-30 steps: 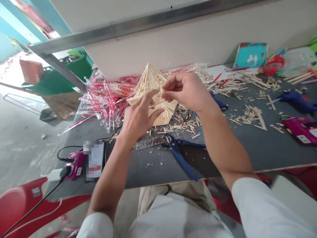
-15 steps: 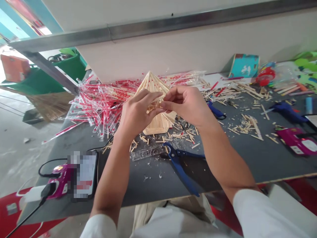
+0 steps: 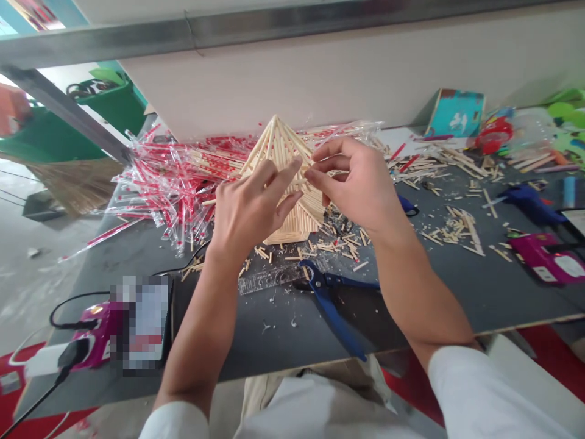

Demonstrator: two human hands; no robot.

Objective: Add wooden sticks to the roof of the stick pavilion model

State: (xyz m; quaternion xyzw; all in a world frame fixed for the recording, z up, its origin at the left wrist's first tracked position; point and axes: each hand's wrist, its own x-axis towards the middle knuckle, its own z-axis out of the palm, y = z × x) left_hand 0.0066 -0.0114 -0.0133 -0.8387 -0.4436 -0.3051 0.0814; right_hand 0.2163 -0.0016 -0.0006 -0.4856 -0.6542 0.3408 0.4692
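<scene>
Left of my left hand lie many straws in red-and-white wrappers. This hand is gripping a stick pyramid between both hands, and my right hand pinches its edge. I should press lightly, because thin sticks can break. Blue pliers lie below. I can read no label.

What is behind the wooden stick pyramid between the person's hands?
A heap of clear plastic sleeves with red print lies behind the wooden stick pyramid on the grey workbench. The pyramid, left hand and right hand hide what lies directly behind.
</scene>
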